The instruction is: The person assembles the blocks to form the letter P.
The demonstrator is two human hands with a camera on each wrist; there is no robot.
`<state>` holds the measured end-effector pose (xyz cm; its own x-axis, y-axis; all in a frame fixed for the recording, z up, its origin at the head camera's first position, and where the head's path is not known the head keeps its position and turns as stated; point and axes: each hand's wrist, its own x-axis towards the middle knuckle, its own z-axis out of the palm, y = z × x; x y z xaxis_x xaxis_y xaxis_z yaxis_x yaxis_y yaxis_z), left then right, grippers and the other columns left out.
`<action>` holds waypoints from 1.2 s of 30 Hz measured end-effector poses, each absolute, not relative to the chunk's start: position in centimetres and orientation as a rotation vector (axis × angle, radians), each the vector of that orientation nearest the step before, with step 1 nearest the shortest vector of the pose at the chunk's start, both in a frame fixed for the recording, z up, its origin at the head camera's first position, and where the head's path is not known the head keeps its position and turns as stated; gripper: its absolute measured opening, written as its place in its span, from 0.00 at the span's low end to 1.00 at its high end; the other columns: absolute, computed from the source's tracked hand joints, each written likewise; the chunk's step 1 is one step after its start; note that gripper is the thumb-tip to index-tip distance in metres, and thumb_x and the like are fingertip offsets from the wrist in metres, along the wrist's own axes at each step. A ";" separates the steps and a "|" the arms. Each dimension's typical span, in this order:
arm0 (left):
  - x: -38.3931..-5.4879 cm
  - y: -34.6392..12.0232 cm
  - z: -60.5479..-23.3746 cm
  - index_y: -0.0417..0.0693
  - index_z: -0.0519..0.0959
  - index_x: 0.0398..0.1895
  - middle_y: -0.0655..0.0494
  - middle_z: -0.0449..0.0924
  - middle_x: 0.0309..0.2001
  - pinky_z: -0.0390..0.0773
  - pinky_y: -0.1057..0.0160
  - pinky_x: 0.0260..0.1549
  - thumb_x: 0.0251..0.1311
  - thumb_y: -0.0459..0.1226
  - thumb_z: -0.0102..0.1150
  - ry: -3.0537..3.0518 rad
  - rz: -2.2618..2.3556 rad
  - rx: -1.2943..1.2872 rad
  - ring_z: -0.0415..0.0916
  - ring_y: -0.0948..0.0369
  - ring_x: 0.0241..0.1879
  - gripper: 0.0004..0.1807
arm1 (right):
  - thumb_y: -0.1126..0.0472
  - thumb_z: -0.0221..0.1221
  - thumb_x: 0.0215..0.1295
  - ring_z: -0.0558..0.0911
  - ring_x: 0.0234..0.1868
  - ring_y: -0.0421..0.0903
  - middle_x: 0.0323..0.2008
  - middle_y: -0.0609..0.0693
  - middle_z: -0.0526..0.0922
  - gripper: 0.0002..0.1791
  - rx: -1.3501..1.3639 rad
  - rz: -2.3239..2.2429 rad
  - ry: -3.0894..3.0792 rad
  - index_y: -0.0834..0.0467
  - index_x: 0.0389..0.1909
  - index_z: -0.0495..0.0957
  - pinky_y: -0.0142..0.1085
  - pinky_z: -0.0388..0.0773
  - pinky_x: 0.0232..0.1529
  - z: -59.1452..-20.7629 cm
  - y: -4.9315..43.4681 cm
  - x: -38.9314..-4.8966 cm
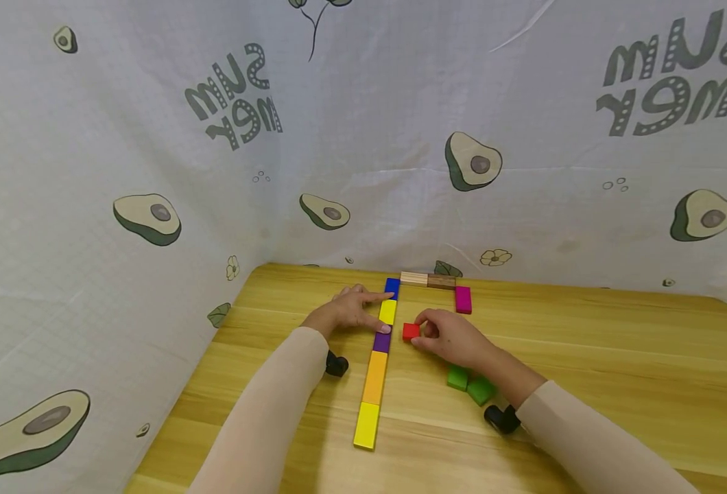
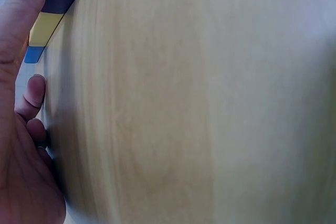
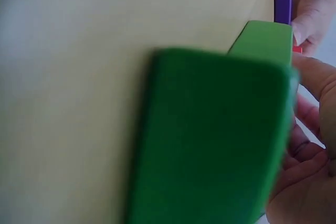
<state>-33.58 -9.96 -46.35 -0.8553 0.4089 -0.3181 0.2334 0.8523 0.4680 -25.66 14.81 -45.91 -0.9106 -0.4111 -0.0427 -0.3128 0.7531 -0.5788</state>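
Observation:
A row of flat blocks runs up the table: yellow (image 1: 366,425), orange (image 1: 374,377), purple (image 1: 381,342), another yellow (image 1: 388,312) and blue (image 1: 391,285). My left hand (image 1: 352,309) lies along its left side, thumb at the purple block and index finger reaching the blue one, fingers spread. Just right of the row, apart from it, my right hand (image 1: 453,338) pinches a small red block (image 1: 410,332) between thumb and fingers. In the right wrist view, a large green block (image 3: 210,135) hides part of that hand; only a sliver of red shows.
From the row's far end, a light wooden block (image 1: 414,278) and a dark wooden block (image 1: 441,281) extend right to a magenta block (image 1: 463,300). Two green blocks (image 1: 458,377) lie below my right hand. A printed cloth (image 1: 388,137) hangs behind the table.

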 end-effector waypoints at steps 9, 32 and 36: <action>-33.7 -9.9 -46.3 0.86 0.63 0.74 0.57 0.69 0.60 0.71 0.52 0.58 0.48 0.67 0.71 2.619 0.590 0.476 0.61 0.56 0.57 0.46 | 0.49 0.67 0.67 0.73 0.26 0.42 0.28 0.45 0.78 0.19 -0.506 -0.809 2.830 0.54 0.53 0.78 0.34 0.70 0.30 -46.3 13.6 -26.9; -33.6 -9.9 -46.2 0.85 0.63 0.74 0.58 0.68 0.59 0.70 0.52 0.59 0.47 0.67 0.71 2.626 0.583 0.456 0.61 0.56 0.58 0.47 | 0.47 0.65 0.69 0.73 0.25 0.43 0.27 0.46 0.78 0.21 -0.535 -0.663 2.872 0.53 0.56 0.78 0.34 0.69 0.28 -46.2 12.7 -27.3; -33.5 -9.8 -46.3 0.86 0.63 0.74 0.59 0.68 0.57 0.70 0.53 0.58 0.47 0.67 0.72 2.623 0.587 0.442 0.61 0.57 0.57 0.47 | 0.46 0.64 0.69 0.73 0.26 0.43 0.27 0.46 0.78 0.22 -0.523 -0.668 2.860 0.53 0.57 0.77 0.34 0.69 0.29 -46.2 12.7 -27.3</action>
